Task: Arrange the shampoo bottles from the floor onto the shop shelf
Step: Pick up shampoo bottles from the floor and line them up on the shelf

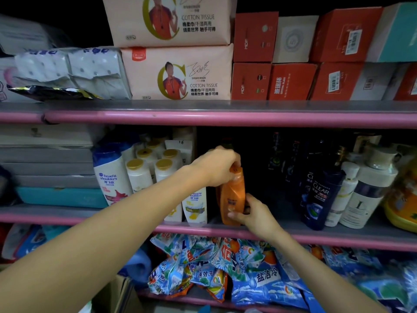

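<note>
Pink-edged shop shelves (225, 119) fill my view, and on the middle shelf (338, 239) my left hand (216, 168) grips the orange shampoo bottle (232, 195) by its cap while my right hand (252, 215) clasps its base.

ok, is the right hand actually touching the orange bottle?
Touching. The head view shows the right hand with its fingers wrapped on the lower part of the orange bottle; the left hand grips its cap.
</note>
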`<action>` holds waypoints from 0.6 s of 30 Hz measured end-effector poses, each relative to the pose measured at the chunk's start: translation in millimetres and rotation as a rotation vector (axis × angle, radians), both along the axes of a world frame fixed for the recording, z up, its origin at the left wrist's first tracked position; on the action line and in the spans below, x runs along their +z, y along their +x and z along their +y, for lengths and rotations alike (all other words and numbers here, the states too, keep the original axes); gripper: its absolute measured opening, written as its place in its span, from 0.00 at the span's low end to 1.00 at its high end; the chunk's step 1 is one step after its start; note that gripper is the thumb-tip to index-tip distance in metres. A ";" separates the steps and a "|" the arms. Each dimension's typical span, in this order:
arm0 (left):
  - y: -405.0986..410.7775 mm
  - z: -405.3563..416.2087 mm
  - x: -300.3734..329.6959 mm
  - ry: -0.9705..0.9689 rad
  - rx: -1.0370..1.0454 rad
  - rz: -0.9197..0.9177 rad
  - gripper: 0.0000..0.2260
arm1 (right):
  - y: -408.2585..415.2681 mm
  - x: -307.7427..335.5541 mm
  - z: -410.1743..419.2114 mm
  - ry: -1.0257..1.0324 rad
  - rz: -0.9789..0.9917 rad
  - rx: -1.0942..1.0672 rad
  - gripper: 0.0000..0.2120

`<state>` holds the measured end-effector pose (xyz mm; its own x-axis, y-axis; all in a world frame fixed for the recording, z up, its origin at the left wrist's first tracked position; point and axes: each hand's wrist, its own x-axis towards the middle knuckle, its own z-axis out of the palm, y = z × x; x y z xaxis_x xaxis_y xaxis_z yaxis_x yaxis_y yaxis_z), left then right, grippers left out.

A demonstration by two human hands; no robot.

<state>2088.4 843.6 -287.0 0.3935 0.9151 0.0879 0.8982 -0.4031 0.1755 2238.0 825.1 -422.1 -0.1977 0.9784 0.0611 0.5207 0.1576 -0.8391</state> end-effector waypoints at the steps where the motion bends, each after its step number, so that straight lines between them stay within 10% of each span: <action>1: -0.9 0.0 0.3 0.002 0.002 0.002 0.17 | -5.1 -0.2 0.2 0.001 -0.011 -0.026 0.21; 18: -6.0 0.1 -11.7 0.080 0.084 -0.008 0.21 | -30.7 -7.9 11.2 0.119 -0.053 -0.244 0.25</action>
